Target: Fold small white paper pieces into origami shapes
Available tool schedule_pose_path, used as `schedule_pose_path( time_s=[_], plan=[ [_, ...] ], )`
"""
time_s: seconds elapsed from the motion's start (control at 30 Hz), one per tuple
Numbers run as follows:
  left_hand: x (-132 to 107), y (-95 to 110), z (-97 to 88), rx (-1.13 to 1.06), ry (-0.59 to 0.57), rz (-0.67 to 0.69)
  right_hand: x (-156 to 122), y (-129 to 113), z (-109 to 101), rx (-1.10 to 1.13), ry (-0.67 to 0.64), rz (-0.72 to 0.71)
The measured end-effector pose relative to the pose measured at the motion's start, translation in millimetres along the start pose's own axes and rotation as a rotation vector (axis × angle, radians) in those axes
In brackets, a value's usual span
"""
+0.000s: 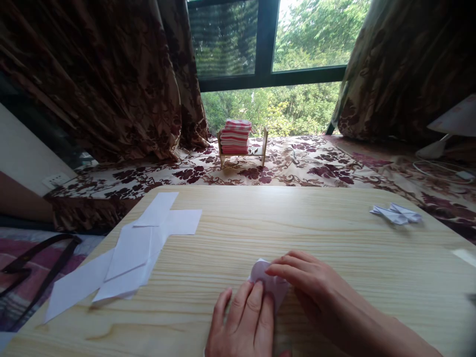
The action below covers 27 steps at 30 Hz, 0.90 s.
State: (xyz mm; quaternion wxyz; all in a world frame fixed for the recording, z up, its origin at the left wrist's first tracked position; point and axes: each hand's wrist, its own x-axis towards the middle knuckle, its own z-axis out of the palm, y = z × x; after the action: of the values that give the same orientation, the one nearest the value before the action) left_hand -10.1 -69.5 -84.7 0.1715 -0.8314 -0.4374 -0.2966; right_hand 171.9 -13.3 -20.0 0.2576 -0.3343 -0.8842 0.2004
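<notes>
A small piece of white paper (279,288), apparently partly folded, lies on the table in front of me. My left hand (243,317) rests flat on its near left part, fingers stretched out and pressing it down. From the right, my right hand (310,280) reaches over the paper, its fingers together and curled at the upper right edge. The thumb of that hand is mostly hidden. Both hands cover much of the paper, so its exact folds cannot be made out.
Several white paper sheets (130,248) overlap on the table's left side. Folded paper pieces (397,214) sit at the far right of the wooden table (290,213). Beyond it, a small rack (243,154) holds pink striped cloths (235,136). A lamp (455,119) stands at right.
</notes>
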Motion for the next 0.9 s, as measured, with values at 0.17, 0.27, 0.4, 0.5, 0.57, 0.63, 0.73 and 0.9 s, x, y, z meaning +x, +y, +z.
schedule_pose_path(
  time_s=[0.17, 0.27, 0.4, 0.5, 0.57, 0.63, 0.73, 0.9],
  plan=[
    [4, 3, 0.0, -0.025, 0.040, -0.053, -2, 0, 0, 0.012, 0.008, 0.005],
    [8, 6, -1.0, -0.039, 0.066, -0.081, -2, -1, 0, 0.005, -0.009, 0.019],
    [14, 9, -2.0, -0.055, 0.074, -0.096, -2, -2, 0, -0.034, -0.028, 0.007],
    [16, 10, -2.1, -0.078, 0.103, -0.115, -2, -3, 0, -0.068, -0.083, 0.064],
    [17, 11, -2.2, -0.084, 0.118, -0.119, -2, -4, 0, -0.078, -0.115, 0.115],
    [16, 11, -2.4, -0.085, 0.124, -0.122, -2, -4, 0, -0.061, -0.126, 0.134],
    [15, 10, -2.2, -0.087, 0.122, -0.116, -3, -3, 0, -0.021, -0.090, 0.114],
    [13, 9, -0.6, -0.113, 0.102, -0.115, -4, -3, 2, 0.027, -0.010, 0.067]
  ],
)
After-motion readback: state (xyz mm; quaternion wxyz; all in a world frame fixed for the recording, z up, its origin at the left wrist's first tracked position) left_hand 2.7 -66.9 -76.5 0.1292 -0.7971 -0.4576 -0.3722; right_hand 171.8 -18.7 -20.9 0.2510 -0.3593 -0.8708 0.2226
